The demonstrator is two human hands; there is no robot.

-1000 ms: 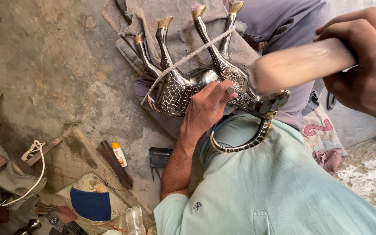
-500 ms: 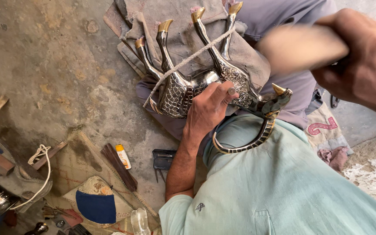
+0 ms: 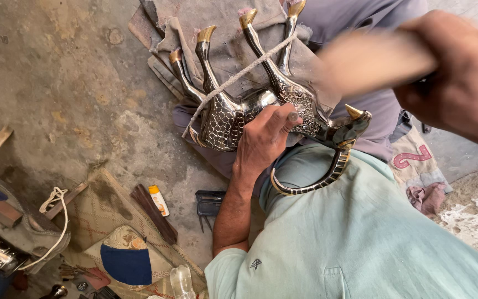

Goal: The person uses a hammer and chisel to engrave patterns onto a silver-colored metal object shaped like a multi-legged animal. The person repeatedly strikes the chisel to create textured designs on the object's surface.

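Note:
A metal animal figure (image 3: 233, 113) with engraved silver body and brass-tipped legs lies upside down on my lap, its legs tied with a light cord (image 3: 239, 77). Its curved horn (image 3: 316, 180) loops over my pale green shirt. My left hand (image 3: 264, 138) rests on the figure's belly and pinches a small metal punch (image 3: 292, 117) upright against it. My right hand (image 3: 460, 77) is raised at the upper right, closed around a pale wooden mallet handle (image 3: 372, 58), which is blurred by motion.
A worn grey cloth (image 3: 222, 39) lies under the figure. On the concrete floor at lower left are a dark wooden stick (image 3: 153, 213), a small orange-capped tube (image 3: 159, 200), a black tool (image 3: 210, 204), a cushion with blue cloth (image 3: 125, 260) and white cord (image 3: 56, 221).
My right hand with the mallet has moved up and right a little, and the handle is now blurred. My left hand stays on the figure with the punch.

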